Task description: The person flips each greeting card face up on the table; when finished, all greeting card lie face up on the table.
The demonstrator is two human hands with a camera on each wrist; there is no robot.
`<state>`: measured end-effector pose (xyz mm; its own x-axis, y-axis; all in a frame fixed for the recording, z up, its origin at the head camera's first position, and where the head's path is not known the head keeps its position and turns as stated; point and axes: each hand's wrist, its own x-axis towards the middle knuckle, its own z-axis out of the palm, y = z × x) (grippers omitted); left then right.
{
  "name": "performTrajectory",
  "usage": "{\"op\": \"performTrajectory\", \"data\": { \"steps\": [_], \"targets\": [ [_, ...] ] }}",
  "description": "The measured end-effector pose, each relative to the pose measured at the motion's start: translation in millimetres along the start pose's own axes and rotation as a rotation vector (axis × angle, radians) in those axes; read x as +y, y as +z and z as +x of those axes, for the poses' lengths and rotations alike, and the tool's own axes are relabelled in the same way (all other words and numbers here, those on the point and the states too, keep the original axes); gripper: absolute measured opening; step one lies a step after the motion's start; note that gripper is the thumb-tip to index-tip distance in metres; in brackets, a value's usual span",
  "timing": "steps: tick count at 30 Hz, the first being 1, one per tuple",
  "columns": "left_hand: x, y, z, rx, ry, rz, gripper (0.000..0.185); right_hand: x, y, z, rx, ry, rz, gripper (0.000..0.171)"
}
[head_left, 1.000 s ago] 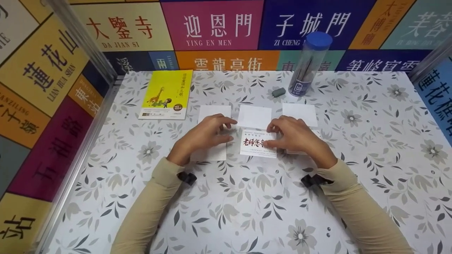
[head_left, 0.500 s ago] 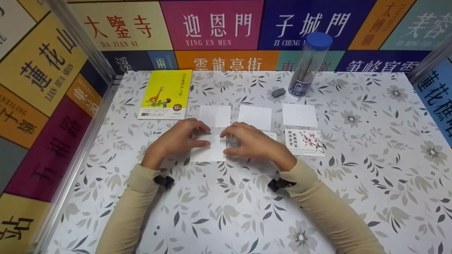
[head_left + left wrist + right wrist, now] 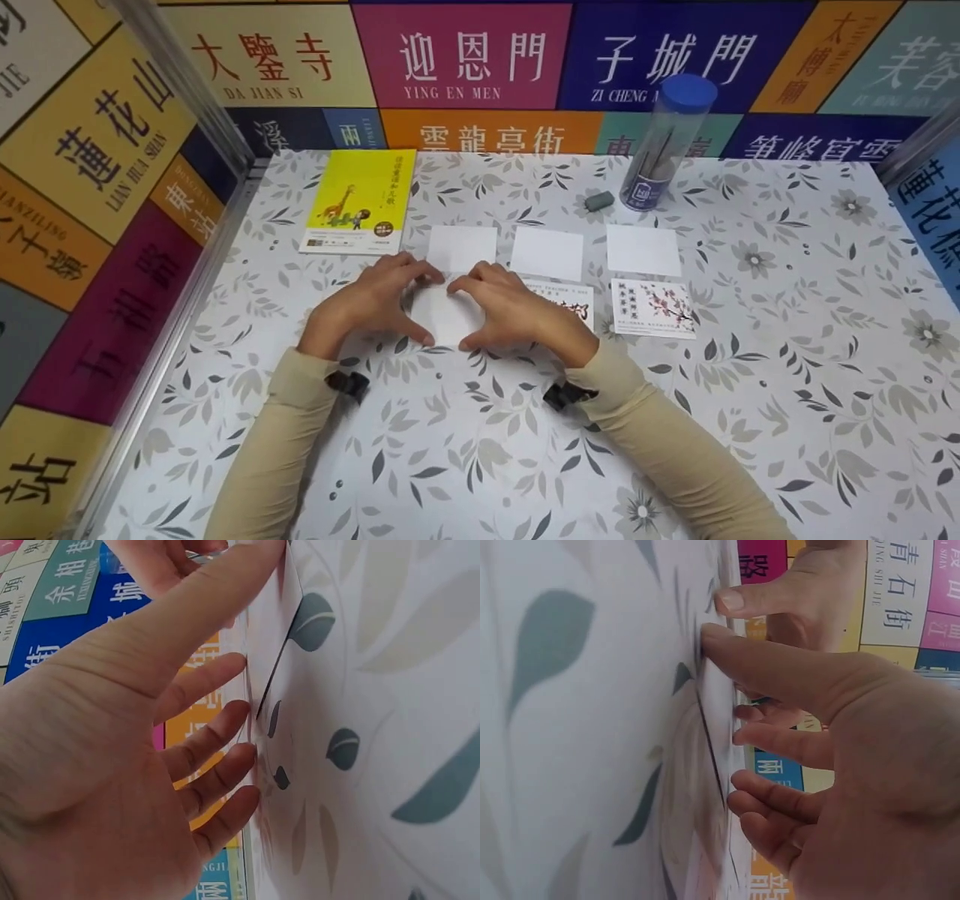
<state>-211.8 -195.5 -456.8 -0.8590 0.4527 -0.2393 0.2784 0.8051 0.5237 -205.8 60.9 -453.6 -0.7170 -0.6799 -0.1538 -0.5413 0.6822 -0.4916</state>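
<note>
A blank white card point(image 3: 448, 319) lies on the table between my two hands. My left hand point(image 3: 364, 307) arches at its left side, thumb tip at the near edge and fingertips toward the far edge. My right hand point(image 3: 521, 311) mirrors this on the right, partly covering a card with red calligraphy point(image 3: 576, 301). Seen from the left wrist, the thumb reaches the card point(image 3: 271, 622) while the other fingers point(image 3: 217, 746) stay spread and loosely bent. From the right wrist, the thumb point(image 3: 780, 671) meets the table side near the card's edge.
Behind are three blank white cards point(image 3: 463, 246) in a row. A card with red blossoms point(image 3: 652, 309) lies to the right. Farther back are a yellow book point(image 3: 360, 199), a grey-green eraser-like piece point(image 3: 599, 202) and a clear blue-capped tube point(image 3: 660, 150). Printed panels point(image 3: 465, 56) border the table point(image 3: 480, 465).
My right hand has moved left from the calligraphy card to the blank front card. My left hand shifted left, and both thumbs have come down to that card's near edge.
</note>
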Motion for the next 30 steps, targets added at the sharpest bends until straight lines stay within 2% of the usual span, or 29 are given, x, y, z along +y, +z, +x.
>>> {"op": "performTrajectory", "data": {
  "steps": [9,13,17,20,24,27,30],
  "targets": [
    [-2.8,-1.3,-0.6,-0.005,-0.004,0.013,0.074,0.8,5.6,-1.5,0.030,-0.019,0.041,0.080],
    [-6.4,-2.2,2.1,0.008,0.000,-0.034,0.070,0.1,4.7,-3.8,0.100,-0.073,0.075,0.065],
    [-9.8,-2.5,4.8,0.017,0.040,-0.113,0.068,-3.9,2.2,-4.3,0.159,-0.132,0.128,0.049],
    [-10.7,-2.9,5.8,0.020,0.043,-0.128,0.069,-7.1,1.6,-4.7,0.156,-0.147,0.143,0.049],
    [-9.2,-5.1,5.7,0.014,0.012,-0.123,0.064,-7.7,3.8,-5.1,0.130,-0.138,0.148,0.051],
    [-8.4,-8.6,4.4,0.023,0.007,-0.174,0.054,-7.4,5.9,-3.9,0.131,-0.141,0.152,0.050],
    [-9.6,-12.6,2.5,0.051,0.042,-0.239,0.044,-7.7,7.2,-2.4,0.141,-0.140,0.163,0.049]
  ]
}}
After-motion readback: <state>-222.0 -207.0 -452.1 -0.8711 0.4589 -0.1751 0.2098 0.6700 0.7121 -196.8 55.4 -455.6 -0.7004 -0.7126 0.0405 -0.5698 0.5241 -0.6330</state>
